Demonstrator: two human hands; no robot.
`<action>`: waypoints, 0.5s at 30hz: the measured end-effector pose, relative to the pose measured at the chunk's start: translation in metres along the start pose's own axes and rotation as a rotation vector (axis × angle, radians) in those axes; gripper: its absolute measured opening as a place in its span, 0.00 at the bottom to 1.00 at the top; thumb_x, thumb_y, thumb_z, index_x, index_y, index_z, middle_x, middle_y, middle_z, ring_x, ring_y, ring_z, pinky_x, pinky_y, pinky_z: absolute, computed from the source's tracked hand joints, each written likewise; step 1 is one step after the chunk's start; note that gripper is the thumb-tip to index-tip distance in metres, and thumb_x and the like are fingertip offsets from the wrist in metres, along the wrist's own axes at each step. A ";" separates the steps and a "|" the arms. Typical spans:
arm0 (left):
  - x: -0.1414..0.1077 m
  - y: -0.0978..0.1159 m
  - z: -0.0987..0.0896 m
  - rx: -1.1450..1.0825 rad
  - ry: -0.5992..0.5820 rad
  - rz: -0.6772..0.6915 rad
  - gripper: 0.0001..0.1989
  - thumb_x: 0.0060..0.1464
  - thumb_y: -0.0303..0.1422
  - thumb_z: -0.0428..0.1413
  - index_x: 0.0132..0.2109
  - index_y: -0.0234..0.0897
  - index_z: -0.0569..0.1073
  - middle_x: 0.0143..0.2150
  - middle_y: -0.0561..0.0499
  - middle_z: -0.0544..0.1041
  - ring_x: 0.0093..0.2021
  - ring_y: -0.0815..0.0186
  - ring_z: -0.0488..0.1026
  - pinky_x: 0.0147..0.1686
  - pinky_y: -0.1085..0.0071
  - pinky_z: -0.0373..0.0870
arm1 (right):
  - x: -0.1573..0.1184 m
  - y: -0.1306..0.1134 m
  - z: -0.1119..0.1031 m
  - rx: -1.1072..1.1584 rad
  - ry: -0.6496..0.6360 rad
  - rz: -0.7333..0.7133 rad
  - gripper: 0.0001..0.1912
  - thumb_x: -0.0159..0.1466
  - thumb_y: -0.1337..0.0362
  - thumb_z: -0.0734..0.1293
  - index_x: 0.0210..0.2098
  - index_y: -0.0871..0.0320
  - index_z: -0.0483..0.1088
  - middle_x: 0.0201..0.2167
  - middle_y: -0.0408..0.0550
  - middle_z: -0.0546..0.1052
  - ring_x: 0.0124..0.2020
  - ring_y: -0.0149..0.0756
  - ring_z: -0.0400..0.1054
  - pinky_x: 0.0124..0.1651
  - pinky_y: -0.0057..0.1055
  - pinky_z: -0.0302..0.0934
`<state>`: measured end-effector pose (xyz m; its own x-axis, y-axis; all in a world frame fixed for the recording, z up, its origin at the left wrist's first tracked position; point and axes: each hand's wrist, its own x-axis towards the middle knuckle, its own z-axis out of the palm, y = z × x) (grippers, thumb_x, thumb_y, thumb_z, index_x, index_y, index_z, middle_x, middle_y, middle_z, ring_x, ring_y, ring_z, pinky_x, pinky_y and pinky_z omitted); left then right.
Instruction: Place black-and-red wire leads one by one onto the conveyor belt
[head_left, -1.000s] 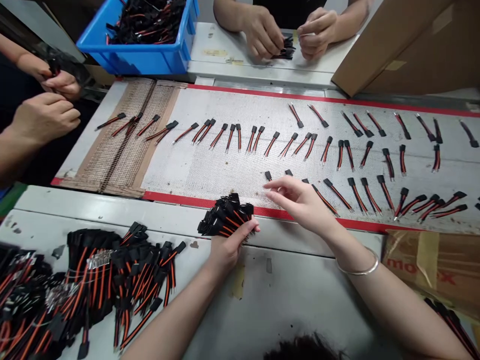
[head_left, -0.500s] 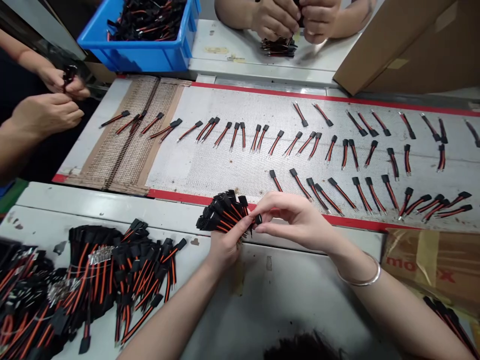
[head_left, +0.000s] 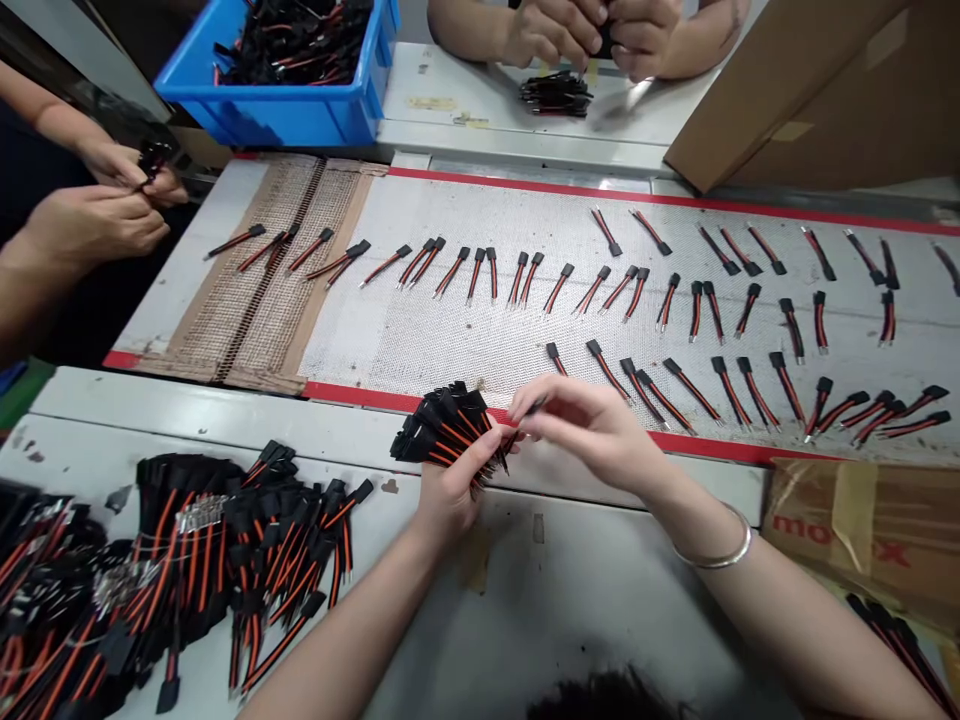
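Left hand: the left hand (head_left: pixel 454 497) closed around a fanned bundle of red-and-black wire leads with black plastic connectors (head_left: pixel 442 425), just over the far edge of the near table.
Right hand: the right hand (head_left: pixel 592 430), fingers in a narrow pinch at the bundle's right side (whatever lies between them is too small to tell); a silver bangle (head_left: pixel 712 553) circles its wrist.
Near left: a heap of loose matching leads (head_left: pixel 247 540) on a pale grey workbench (head_left: pixel 570 610).
Ahead: rows of single leads (head_left: pixel 637 300) on a white mesh conveyor belt with red edges (head_left: pixel 420 335).
Far left: a blue plastic crate (head_left: pixel 277 115) of leads, beside a co-worker's hands (head_left: pixel 97 205).
Far: another co-worker's hands (head_left: pixel 555 30).
Far right: a brown cardboard box (head_left: pixel 802 100).
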<state>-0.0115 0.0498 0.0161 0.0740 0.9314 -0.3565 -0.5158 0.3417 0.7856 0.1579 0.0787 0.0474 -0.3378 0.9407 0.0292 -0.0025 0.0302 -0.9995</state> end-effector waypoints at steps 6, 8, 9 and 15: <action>-0.002 0.000 -0.001 0.086 0.024 0.008 0.10 0.46 0.37 0.69 0.30 0.36 0.79 0.28 0.51 0.79 0.30 0.66 0.77 0.36 0.70 0.74 | 0.013 0.021 -0.024 -0.414 0.411 0.122 0.08 0.66 0.61 0.69 0.32 0.59 0.74 0.24 0.42 0.70 0.23 0.28 0.61 0.29 0.31 0.58; -0.004 0.001 -0.002 0.174 -0.009 0.022 0.10 0.47 0.37 0.69 0.26 0.36 0.78 0.26 0.50 0.78 0.29 0.66 0.76 0.35 0.69 0.74 | 0.014 0.024 -0.028 -0.576 0.453 0.086 0.06 0.63 0.64 0.71 0.35 0.60 0.78 0.28 0.44 0.70 0.27 0.30 0.63 0.35 0.33 0.61; -0.005 0.002 -0.002 0.215 -0.024 0.019 0.11 0.47 0.36 0.68 0.26 0.36 0.78 0.25 0.50 0.78 0.29 0.65 0.76 0.36 0.69 0.74 | 0.013 0.023 -0.028 -0.570 0.431 0.083 0.06 0.62 0.63 0.71 0.37 0.60 0.79 0.29 0.44 0.69 0.29 0.30 0.64 0.36 0.34 0.61; -0.003 0.003 -0.005 0.313 -0.085 -0.011 0.10 0.47 0.37 0.68 0.26 0.37 0.79 0.26 0.49 0.80 0.29 0.62 0.77 0.35 0.65 0.75 | 0.000 -0.002 -0.017 -0.015 -0.136 0.089 0.14 0.63 0.59 0.73 0.47 0.58 0.79 0.32 0.45 0.72 0.31 0.30 0.68 0.34 0.29 0.66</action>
<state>-0.0176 0.0471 0.0175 0.1557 0.9300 -0.3329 -0.2281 0.3617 0.9040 0.1735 0.0847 0.0495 -0.4608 0.8853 -0.0620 0.0474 -0.0453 -0.9978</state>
